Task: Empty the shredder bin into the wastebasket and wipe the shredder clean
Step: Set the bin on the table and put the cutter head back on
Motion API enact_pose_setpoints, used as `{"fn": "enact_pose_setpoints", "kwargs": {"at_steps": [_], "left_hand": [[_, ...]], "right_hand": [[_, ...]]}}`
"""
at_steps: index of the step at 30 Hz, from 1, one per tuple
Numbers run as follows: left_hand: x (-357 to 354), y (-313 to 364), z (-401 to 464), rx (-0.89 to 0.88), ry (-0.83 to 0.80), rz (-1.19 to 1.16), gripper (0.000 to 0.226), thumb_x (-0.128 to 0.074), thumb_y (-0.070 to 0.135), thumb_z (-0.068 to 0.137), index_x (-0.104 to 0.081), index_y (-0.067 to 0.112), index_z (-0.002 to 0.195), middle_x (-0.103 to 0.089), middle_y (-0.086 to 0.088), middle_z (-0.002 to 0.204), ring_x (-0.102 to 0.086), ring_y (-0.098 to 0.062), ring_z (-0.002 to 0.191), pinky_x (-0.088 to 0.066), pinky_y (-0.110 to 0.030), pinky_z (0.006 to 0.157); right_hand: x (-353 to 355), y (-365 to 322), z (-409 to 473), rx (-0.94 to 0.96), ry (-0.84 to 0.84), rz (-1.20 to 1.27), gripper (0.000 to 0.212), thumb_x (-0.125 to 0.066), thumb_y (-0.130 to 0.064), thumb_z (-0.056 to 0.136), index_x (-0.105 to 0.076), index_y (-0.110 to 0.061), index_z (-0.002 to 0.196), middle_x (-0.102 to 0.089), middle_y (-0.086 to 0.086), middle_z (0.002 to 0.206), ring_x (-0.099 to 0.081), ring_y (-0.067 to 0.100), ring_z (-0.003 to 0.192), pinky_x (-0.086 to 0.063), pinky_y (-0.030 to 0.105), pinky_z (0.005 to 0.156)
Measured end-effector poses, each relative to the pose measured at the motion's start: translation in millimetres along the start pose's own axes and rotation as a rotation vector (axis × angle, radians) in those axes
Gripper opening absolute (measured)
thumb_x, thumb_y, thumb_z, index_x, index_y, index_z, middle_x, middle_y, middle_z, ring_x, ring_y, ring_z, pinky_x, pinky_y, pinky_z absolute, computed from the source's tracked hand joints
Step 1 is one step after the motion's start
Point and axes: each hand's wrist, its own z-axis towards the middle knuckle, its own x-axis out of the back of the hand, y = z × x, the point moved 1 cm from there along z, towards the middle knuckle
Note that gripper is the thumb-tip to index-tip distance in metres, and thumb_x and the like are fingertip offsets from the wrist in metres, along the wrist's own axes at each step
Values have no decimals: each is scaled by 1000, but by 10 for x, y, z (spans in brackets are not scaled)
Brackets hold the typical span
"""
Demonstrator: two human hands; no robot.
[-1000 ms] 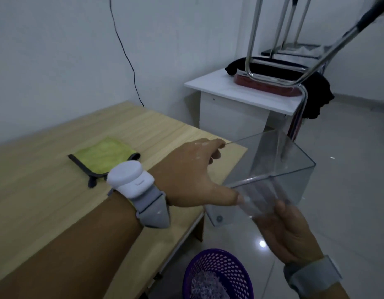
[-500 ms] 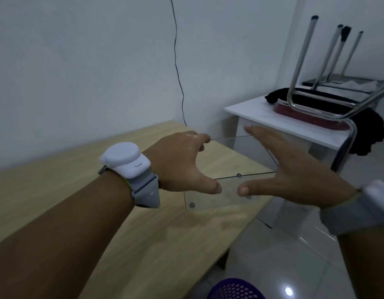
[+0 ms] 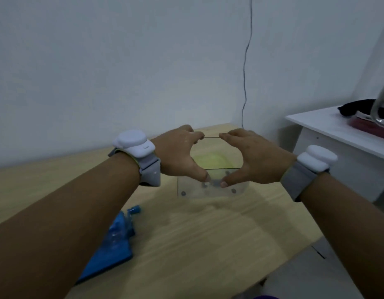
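Bin point(image 3: 212, 188): clear, rigid, light, slick; frame centre.
Left hand point(image 3: 180, 154): clasps left wall.
Right hand point(image 3: 253, 158): clasps right wall.
Hold: both side walls.

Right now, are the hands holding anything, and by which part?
Both hands hold the clear shredder bin over the wooden table. The left hand and right hand grip opposite sides at the rim, thumbs on the near wall, fingers on the far edge.

Pale wall point(image 3: 122, 61), wood desk point(image 3: 208, 234), dim.

Bin point(image 3: 212, 189) on the table point(image 3: 208, 244) between both hands — cloth point(image 3: 210, 160) behind it.
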Motion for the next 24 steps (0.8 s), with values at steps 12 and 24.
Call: {"fn": "enact_pose_setpoints", "kwargs": {"at_steps": [12,24], "left_hand": [[158,-1219,-979,287,126,-53,113,-81,61,68,-25,17,156,-37,1,149,-41,-19,131,-32,-26,96],[32,-1865,-1742,491,163,-112,112,-84,53,70,-24,17,157,-33,1,158,-37,-21,139,-32,-29,105]], "right_hand": [[-430,-1181,960,223,4,134,121,-79,-65,61,-20,-17,154,-25,5,158,-20,23,144,-23,36,115],[-920,-2017,1467,327,-126,190,120,-81,-62,62,-19,-17,154,-23,5,159,-19,24,145,-22,36,116]]}}
